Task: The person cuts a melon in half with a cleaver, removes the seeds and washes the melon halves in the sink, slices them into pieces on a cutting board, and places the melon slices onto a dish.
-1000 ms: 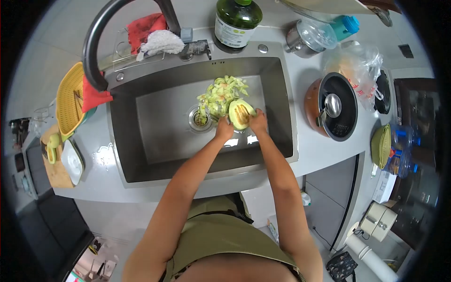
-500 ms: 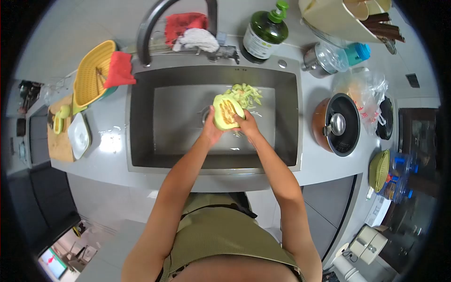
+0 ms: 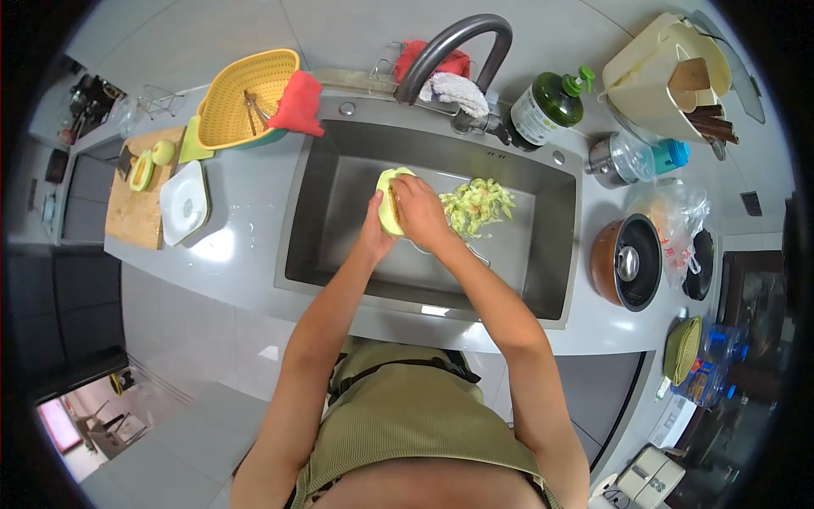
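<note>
A peeled pale green melon half [image 3: 386, 178] is held over the left part of the sink, its cut face turned to the right. My left hand [image 3: 375, 232] grips it from the left and below. Across the cut face lies my right hand [image 3: 422, 214], its fingers pressed at the seedy hollow; they hide most of the seeds. A heap of green peelings [image 3: 480, 206] lies on the bottom of the sink [image 3: 526, 254], right of my hands.
On the left, another melon half [image 3: 141, 172] lies on a cutting board [image 3: 127, 216] beside a white dish [image 3: 185, 204] and a yellow basket [image 3: 246, 81]. The faucet [image 3: 462, 34] arches behind the sink. A dark pot [image 3: 623, 259] with a ladle stands at right.
The view has turned, and the scene sits tilted now. My hands and the melon half have shifted left of the peelings. The cut face now turns rightward, with my right fingers across it.
</note>
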The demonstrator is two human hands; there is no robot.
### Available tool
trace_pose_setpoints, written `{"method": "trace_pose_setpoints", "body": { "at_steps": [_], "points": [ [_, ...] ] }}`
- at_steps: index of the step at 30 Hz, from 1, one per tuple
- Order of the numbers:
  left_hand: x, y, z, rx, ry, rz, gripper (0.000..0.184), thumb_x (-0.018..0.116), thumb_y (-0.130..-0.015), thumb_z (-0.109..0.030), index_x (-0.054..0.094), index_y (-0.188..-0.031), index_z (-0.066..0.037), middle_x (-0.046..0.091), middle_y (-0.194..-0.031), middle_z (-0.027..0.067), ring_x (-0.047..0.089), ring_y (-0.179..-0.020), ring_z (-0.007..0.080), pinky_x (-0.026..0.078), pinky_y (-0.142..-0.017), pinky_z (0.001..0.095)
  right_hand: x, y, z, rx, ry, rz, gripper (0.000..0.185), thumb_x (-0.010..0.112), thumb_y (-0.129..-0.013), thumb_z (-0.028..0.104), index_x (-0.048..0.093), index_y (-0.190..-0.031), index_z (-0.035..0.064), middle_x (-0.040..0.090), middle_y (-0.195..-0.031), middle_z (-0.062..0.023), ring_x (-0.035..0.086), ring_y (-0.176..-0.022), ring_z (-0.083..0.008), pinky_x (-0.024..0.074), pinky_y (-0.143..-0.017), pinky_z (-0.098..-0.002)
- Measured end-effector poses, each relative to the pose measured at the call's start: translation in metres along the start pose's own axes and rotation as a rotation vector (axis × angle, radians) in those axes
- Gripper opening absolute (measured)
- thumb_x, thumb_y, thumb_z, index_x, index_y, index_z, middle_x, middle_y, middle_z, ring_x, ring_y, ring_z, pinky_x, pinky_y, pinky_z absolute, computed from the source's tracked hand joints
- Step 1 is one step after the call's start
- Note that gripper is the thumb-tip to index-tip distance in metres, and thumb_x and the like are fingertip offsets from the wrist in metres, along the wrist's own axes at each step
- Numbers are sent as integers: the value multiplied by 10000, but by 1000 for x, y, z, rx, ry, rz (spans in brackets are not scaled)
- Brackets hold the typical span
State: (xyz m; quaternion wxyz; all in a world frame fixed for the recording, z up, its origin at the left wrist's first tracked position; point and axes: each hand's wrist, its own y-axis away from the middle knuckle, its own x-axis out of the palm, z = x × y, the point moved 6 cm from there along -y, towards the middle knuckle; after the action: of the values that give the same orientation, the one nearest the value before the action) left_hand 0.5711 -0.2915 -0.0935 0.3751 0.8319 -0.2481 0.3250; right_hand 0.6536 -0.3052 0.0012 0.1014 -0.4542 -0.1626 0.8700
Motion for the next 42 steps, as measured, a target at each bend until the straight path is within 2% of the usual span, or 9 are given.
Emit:
{"method": "trace_pose_setpoints", "body": {
  "at_steps": [9,15,18,21,27,33,35,39,42],
  "points": [
    [-3,2,-15,68,-21,-3,609,428,-909,-535,393,-1366,-134,461,-1353,70,442,-1251,220,349,-1037,403,21,-5,-1,80,11,63,144,476,-891,127,556,-967,34,582,-992,-135,556,-997,-301,215,-1082,-516],
    [-28,-22,-8,98,8,8,526,508,-909,-446,437,-1309,-112,512,-1262,65,485,-1189,199,378,-1009,364,31,-9,-13,236,-66,125,246,423,-920,215,596,-891,42,620,-887,-146,580,-937,-318,245,-1019,-505],
    [-36,-31,-19,170,-42,-37,491,534,-907,-413,456,-1282,-106,532,-1210,53,505,-1147,183,397,-984,351,45,-8,-18,305,-13,405,369,373,-933,283,628,-798,53,639,-803,-150,593,-881,-328,230,-1004,-489],
    [-40,-35,-27,153,-100,-41,485,539,-905,-407,461,-1276,-105,535,-1196,51,511,-1131,177,405,-971,345,51,-11,-22,324,2,460,445,349,-936,335,643,-735,69,641,-730,-142,603,-809,-326,215,-1003,-474],
    [-50,-47,-28,89,-42,-22,475,534,-912,-388,457,-1283,-100,532,-1207,61,509,-1139,188,403,-974,350,36,-24,-21,329,-158,497,355,443,-873,324,612,-680,78,617,-653,-123,585,-684,-299,257,-988,-456],
    [-48,-49,-48,229,-187,-173,513,557,-911,-333,432,-1336,-75,508,-1275,77,489,-1178,185,399,-982,339,13,-15,-23,158,-81,316,154,561,-804,191,609,-697,92,621,-716,-81,594,-755,-275,282,-1024,-432],
    [-51,-47,-54,244,-214,-201,525,582,-901,-301,428,-1345,-68,508,-1279,78,491,-1175,182,400,-978,326,6,-5,-30,130,-47,276,77,569,-782,141,624,-777,89,625,-796,-77,593,-835,-262,281,-1039,-440],
    [-49,-43,-56,230,-305,-181,531,616,-886,-256,432,-1345,-60,517,-1269,76,500,-1158,175,403,-970,303,4,-11,-22,-112,-36,72,201,573,-752,65,628,-946,73,611,-907,-87,574,-973,-246,282,-1057,-447],
    [-32,-34,-55,225,-412,-153,510,608,-892,-249,443,-1342,-73,519,-1267,67,499,-1156,168,403,-967,299,29,-19,-22,-268,116,207,296,567,-740,32,602,-1034,50,595,-944,-102,557,-1007,-257,296,-1059,-423]
  ]
}}
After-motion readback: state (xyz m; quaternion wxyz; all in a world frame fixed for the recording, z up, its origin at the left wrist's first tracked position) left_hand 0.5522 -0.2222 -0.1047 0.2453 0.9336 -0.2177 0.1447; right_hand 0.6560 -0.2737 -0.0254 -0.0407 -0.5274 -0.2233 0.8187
